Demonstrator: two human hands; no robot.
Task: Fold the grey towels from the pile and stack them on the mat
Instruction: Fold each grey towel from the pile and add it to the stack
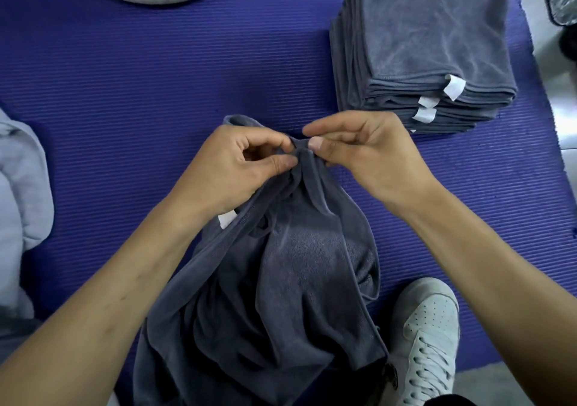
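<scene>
Both hands are up on one bunched grey towel: my left hand and right hand each pinch its top edge between thumb and fingers, close together. It hangs crumpled toward me over the purple mat. Folded stack sits far right; a white sneaker is near right.

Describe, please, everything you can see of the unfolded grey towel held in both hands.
The dark grey terry-cloth towel is unfolded and crumpled, hanging in loose drapes toward the camera over the ribbed purple foam mat. Its far edge is bunched, pinched in the grip of the left hand and right hand. A white label shows beside the left wrist.
</scene>
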